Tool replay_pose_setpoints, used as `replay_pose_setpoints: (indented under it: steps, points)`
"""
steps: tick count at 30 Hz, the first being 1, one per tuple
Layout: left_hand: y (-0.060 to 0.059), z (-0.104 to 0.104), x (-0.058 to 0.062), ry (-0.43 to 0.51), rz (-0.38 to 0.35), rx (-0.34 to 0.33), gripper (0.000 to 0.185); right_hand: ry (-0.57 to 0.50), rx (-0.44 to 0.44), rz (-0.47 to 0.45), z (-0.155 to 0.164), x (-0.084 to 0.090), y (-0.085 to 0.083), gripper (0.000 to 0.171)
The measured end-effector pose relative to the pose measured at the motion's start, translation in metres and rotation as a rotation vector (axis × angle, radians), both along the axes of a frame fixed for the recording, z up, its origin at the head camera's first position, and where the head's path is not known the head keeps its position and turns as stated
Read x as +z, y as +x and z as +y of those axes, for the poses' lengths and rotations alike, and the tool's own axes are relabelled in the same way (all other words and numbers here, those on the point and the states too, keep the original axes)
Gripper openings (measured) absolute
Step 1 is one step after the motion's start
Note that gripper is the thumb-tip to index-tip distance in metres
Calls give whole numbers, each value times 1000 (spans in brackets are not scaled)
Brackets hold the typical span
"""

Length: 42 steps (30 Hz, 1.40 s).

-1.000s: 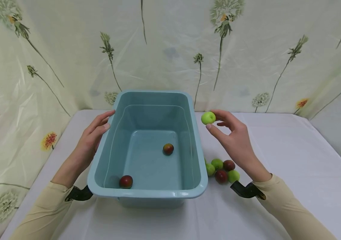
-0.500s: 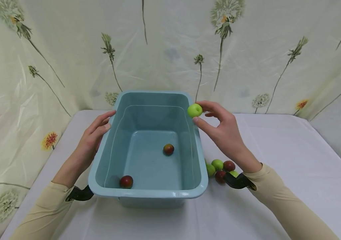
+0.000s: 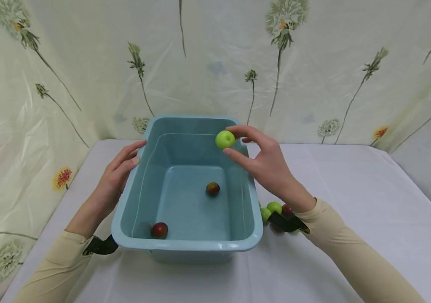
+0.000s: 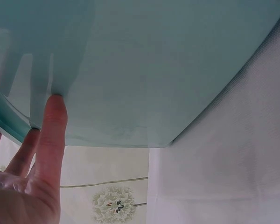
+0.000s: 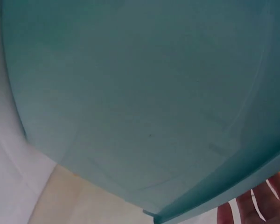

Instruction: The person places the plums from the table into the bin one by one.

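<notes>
My right hand (image 3: 268, 166) pinches a small round green plum (image 3: 224, 139) between thumb and fingers, over the far right part of a blue plastic tub (image 3: 188, 245). In the right wrist view the tub's outer wall (image 5: 130, 107) fills most of the picture and hides the fruit. My left hand (image 3: 111, 181) rests against the tub's left side, fingers nearly straight. In the left wrist view its fingertip (image 4: 56, 105) touches the outer wall. Inside the tub lie two dark red plums, one plum (image 3: 159, 230) at the near left and another plum (image 3: 212, 189) right of the middle.
Several green and red plums (image 3: 274, 207) lie on the white tablecloth (image 3: 352, 202) right of the tub, partly hidden by the black strap (image 3: 287, 223) on my right wrist. A flower-patterned sheet (image 3: 207, 54) hangs behind the table and along its left side.
My right hand has moved left with the green plum, from beside the tub across its right rim to above its inside. The left hand and the tub have stayed in place.
</notes>
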State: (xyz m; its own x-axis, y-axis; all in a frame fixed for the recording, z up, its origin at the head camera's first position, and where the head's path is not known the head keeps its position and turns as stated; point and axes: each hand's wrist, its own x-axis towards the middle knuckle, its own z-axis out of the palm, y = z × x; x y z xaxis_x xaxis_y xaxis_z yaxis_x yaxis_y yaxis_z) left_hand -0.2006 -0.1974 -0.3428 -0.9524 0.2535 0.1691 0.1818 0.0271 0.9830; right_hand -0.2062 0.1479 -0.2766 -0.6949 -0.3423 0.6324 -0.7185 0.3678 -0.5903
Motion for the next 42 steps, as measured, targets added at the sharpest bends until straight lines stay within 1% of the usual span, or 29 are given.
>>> replay_pose_setpoints:
  steps: [1, 3, 5, 8, 12, 16, 20, 25, 29, 32, 36, 42]
  points:
    - [0, 0, 0, 0, 0, 1, 46, 13, 8, -4, 0, -2, -3, 41]
    - [0, 0, 0, 0, 1, 1, 46, 40, 36, -9, -3, -1, -3, 40]
    - [0, 0, 0, -1, 3, 2, 47, 72, 67, -13, -3, -5, -9, 41]
    - [0, 1, 0, -5, 6, 5, 47, 125, 116, -19, -7, -4, -10, 39]
    - [0, 1, 0, -14, 9, 6, 47, 189, 140, -26, -12, -3, -10, 37]
    - [0, 1, 0, -11, 10, 3, 47, 249, 151, -54, -18, -1, -10, 37]
    - [-1, 1, 0, 0, 13, -2, 46, 336, 144, -115, -23, 2, -9, 36]
    - [-1, 1, 0, 1, 11, -1, 46, 481, 121, -194, -25, 4, -10, 33]
    - [-1, 1, 0, 0, 11, 1, 46, 603, 98, -206, -28, 6, -11, 31]
    - [-1, 1, 0, 0, 11, 2, 46, 665, 81, -197, -29, 7, -11, 34]
    - [0, 1, 0, -4, 10, 9, 47, 682, 78, -192, -29, 7, -11, 36]
    - [0, 1, -1, -6, 12, 11, 47, 609, 91, -218, -27, 6, -10, 35]
